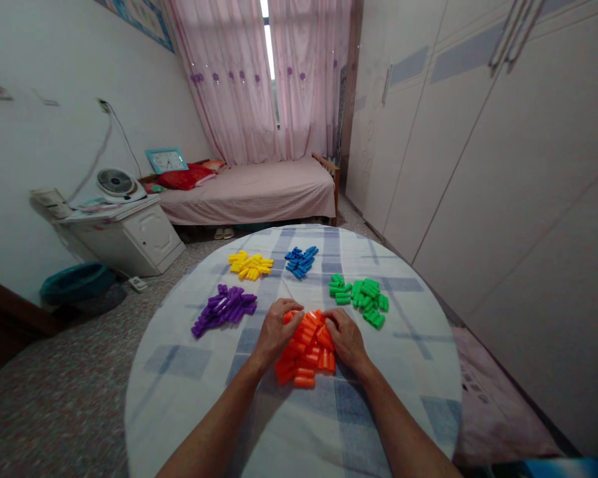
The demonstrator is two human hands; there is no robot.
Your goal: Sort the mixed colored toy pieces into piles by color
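A heap of orange plastic tube pieces (306,345) lies on the round table in front of me. At its far left edge, my left hand (279,328) rests with thumb and fingers apart, touching the outer pieces. My right hand (346,335) curves around the far right side, its bent fingertips against the heap. Some orange pieces are partly hidden under the fingers. Left of my hands is a pile of purple pieces (224,309), with yellow pieces (250,265) behind it. Blue pieces (300,261) lie at the far middle, and green pieces (366,295) spread to the right.
A checked cloth (179,398) covers the round table. Beyond it stands a bed (259,189) with a pink sheet. To the left are a white cabinet (152,236) with a fan (117,182) and a bin (77,282). A tall wardrobe (478,166) lines the right side.
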